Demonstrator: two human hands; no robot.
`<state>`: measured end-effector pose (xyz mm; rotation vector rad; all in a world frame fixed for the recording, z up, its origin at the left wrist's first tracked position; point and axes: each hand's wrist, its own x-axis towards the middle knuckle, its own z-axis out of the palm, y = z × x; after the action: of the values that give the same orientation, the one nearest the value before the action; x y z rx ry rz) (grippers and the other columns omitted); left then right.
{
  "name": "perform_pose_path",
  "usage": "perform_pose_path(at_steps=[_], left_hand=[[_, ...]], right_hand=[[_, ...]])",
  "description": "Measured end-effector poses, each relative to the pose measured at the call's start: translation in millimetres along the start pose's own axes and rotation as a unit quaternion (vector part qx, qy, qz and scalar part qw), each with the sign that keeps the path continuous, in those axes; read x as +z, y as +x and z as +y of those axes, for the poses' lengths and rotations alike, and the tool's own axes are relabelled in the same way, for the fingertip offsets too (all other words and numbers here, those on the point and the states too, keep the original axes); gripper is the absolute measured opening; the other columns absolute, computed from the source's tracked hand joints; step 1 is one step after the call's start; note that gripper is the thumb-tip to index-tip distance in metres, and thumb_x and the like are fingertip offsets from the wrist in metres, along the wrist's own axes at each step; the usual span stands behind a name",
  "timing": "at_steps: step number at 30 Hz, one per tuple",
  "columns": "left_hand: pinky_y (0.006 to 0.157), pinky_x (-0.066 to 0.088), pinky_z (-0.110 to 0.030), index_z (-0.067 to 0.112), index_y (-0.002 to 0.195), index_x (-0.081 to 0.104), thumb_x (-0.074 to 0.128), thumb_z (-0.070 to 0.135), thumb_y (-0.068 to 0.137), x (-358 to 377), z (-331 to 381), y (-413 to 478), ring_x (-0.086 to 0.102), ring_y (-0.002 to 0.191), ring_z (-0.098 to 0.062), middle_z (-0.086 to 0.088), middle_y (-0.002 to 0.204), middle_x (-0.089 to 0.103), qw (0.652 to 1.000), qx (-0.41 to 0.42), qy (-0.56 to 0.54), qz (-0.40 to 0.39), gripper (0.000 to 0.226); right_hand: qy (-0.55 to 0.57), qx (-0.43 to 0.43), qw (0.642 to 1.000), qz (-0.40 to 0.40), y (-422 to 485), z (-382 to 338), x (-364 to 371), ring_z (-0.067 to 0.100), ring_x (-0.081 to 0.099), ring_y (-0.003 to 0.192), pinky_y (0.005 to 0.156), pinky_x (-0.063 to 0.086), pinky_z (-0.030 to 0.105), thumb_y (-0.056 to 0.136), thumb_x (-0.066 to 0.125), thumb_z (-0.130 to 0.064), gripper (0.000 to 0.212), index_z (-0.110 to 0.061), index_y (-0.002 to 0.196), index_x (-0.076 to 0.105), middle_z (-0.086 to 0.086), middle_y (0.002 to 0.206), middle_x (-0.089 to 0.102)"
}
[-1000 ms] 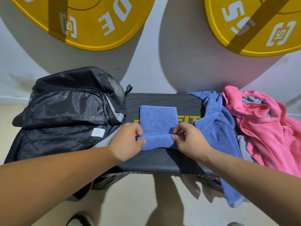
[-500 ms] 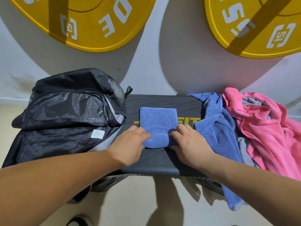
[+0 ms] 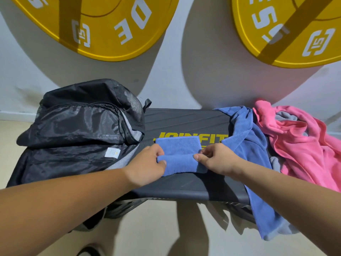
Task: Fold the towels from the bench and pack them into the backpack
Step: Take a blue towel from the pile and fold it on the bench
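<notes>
A small blue towel [image 3: 180, 151], folded into a compact rectangle, lies on the middle of the dark bench [image 3: 184, 121]. My left hand [image 3: 147, 163] pinches its left edge at the fold and my right hand [image 3: 215, 159] pinches its right edge. The near flap is lifted and doubled over towards me. The black backpack [image 3: 77, 130] rests on the bench's left end, its zip partly open and grey lining showing. To the right, a larger blue towel [image 3: 252, 150] hangs over the bench's front edge, beside a crumpled pink towel [image 3: 302, 145].
A grey cloth [image 3: 285, 116] peeks out among the pink towel. Two yellow weight plates [image 3: 110, 28] hang on the white wall behind the bench. Beige floor lies below, with a dark shoe [image 3: 88, 251] at the bottom edge.
Half a second ago both hands lay flat beside the folded towel. Now they grip its side edges and have raised a fold across its near half.
</notes>
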<state>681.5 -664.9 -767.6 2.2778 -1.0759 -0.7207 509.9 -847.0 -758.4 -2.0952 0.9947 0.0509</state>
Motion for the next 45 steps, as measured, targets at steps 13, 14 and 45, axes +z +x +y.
perform_pose_path(at_steps=[13,14,45], left_hand=[[0.06,0.054,-0.034,0.021,0.106,0.063,0.08,0.035,0.075,4,0,-9,0.06,0.098,-0.023,0.003,0.111,0.061,0.879,0.298,0.367,0.061,0.038],[0.065,0.056,-0.037,0.021,0.112,0.061,0.074,0.032,0.082,4,2,-9,0.056,0.104,-0.024,0.003,0.115,0.058,0.887,0.292,0.352,0.059,0.034],[0.058,0.037,-0.012,0.023,0.09,0.066,0.084,0.037,0.076,-32,12,19,0.048,0.058,0.006,0.017,0.073,0.056,0.99,0.095,0.045,-0.09,0.027]], right_hand=[[-0.34,-0.392,0.847,0.118,2,4,5,0.021,0.053,0.078,0.06,0.039,0.03,0.078,0.067,-0.06,0.044,-0.021,0.093,0.057,-0.002,0.089,0.054],[-0.354,-0.373,0.852,0.095,3,7,4,0.023,0.056,0.084,0.064,0.045,0.033,0.074,0.071,-0.059,0.049,-0.021,0.101,0.057,-0.002,0.095,0.056],[-0.146,-0.084,0.981,-0.098,26,-28,-13,0.019,0.054,0.102,0.087,0.041,0.027,0.091,0.065,-0.04,0.02,-0.026,0.103,0.057,0.0,0.113,0.055]])
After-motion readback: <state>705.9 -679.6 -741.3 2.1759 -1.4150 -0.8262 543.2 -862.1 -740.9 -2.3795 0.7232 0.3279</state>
